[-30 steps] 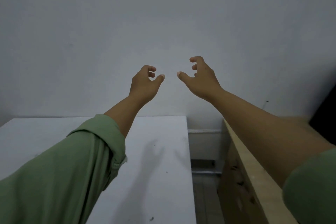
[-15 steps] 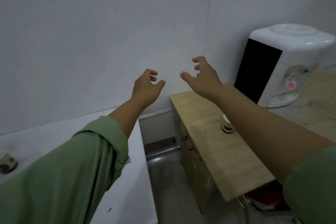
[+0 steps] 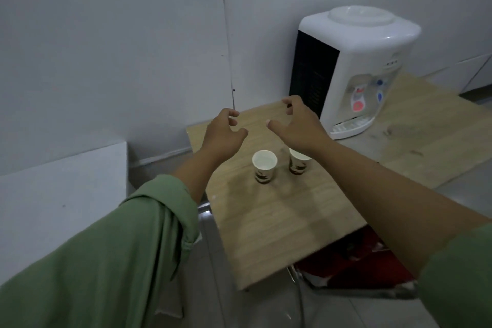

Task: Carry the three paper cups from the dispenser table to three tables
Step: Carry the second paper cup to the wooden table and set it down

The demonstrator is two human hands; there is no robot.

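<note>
Two white paper cups with dark print stand upright on the wooden dispenser table point(image 3: 269, 221). The left cup point(image 3: 264, 166) is fully in view. The right cup point(image 3: 296, 165) is partly hidden under my right wrist. My left hand point(image 3: 225, 136) hovers above the table, up and left of the left cup, fingers curled apart and holding nothing. My right hand point(image 3: 298, 125) hovers above the right cup, also with spread fingers and nothing in it. A white water dispenser point(image 3: 354, 69) stands at the back of the table.
A white table point(image 3: 61, 184) stands to the left, with a narrow floor gap between it and the wooden one. The grey wall runs close behind both. Something red point(image 3: 354, 261) lies under the wooden table's near right corner.
The view has swung right and down from the white table to the wooden table. The dispenser and both cups have come into view. Both hands stay raised and empty.
</note>
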